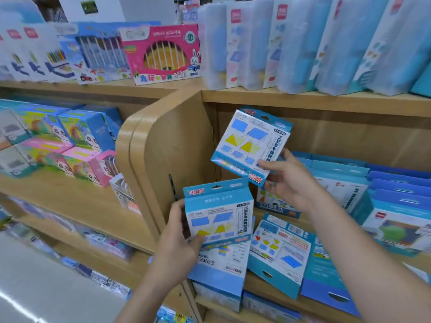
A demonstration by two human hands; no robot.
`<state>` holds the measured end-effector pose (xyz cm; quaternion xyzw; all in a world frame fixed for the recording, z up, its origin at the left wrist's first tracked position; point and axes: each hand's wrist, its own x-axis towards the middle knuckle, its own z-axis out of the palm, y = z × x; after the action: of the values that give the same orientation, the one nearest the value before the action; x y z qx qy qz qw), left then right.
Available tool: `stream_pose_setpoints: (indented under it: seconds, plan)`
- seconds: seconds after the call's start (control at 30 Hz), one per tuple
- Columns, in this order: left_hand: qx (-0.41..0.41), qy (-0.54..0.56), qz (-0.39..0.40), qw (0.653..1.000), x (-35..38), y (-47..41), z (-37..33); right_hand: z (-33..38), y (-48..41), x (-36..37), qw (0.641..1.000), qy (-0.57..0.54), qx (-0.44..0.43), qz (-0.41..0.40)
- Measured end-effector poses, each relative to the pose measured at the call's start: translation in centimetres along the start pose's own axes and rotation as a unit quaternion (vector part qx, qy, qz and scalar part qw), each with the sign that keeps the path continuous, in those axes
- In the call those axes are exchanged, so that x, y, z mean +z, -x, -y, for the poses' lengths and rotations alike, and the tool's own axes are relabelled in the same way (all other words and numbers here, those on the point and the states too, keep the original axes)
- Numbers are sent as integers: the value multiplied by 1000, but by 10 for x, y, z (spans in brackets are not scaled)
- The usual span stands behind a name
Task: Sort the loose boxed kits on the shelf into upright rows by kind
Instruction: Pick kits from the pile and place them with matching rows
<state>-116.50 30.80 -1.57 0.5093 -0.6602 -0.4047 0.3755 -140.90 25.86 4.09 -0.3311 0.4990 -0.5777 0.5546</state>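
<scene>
At frame centre, one geometry kit box (218, 212) is gripped upright by the left hand (178, 243); a matching box (250, 144) is pinched, tilted, by the right hand (288, 180). Both seem light, stiff cardboard, best held by the edges.

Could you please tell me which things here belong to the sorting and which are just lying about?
In the job: upright kit in the left hand; tilted kit in the right hand; flat kits on the shelf.
Lying about: pink box; panda boxes; clear pouches.

Head camera, looking forward-down, close to shelf (326, 102).
</scene>
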Motion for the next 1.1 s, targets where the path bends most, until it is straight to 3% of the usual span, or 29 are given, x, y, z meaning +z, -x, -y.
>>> stream_pose_setpoints:
  seconds: [0.27,0.67,0.87,1.1]
  plan:
    - [2,81,-5,997,5,-8,-19,2,-14,9,996,-71,14,50]
    - [42,96,72,992,19,-52,-40,9,2,-14,998,7,-43,42]
    - [2,115,105,988,22,-63,-45,17,7,-16,985,138,-19,102]
    - [-16,80,53,995,21,-58,-44,30,0,-6,958,261,-79,88]
